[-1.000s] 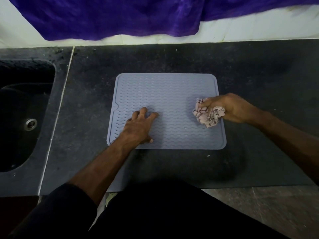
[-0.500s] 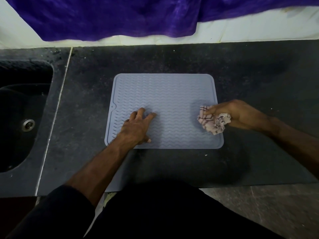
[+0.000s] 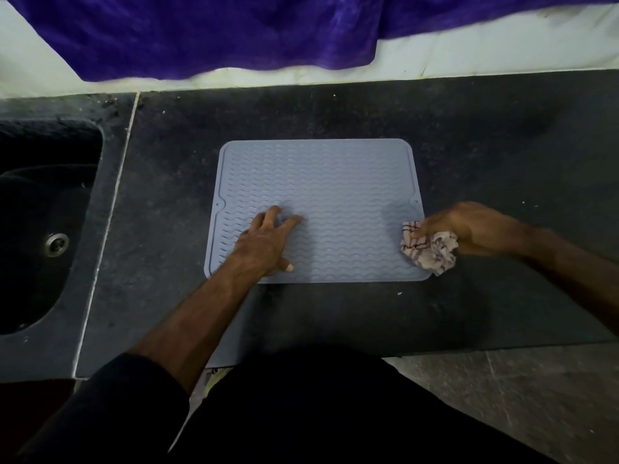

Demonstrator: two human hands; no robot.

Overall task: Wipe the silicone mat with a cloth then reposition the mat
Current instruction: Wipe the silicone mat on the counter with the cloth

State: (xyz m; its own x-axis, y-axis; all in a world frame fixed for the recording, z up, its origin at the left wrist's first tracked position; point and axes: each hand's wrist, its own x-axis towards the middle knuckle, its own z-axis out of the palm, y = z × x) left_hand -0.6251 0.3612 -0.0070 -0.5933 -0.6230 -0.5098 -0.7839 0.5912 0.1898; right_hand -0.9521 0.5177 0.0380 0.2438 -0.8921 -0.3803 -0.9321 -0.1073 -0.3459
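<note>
Right hand (image 3: 469, 229), grip bunching the cloth (image 3: 430, 251), slid to the mat (image 3: 318, 182) edge; left hand (image 3: 268, 242) presses flat.

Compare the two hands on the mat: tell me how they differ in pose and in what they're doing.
The left hand lies flat with fingers spread, pressing on the silicone mat; the right hand is curled, gripping a bunched striped cloth. The left hand sits well inside the mat's near-left part; the right hand is at the near-right corner, mostly off the mat over the dark counter. The left hand holds nothing; the right holds the cloth. Both are bare and low at the mat's near half.
</note>
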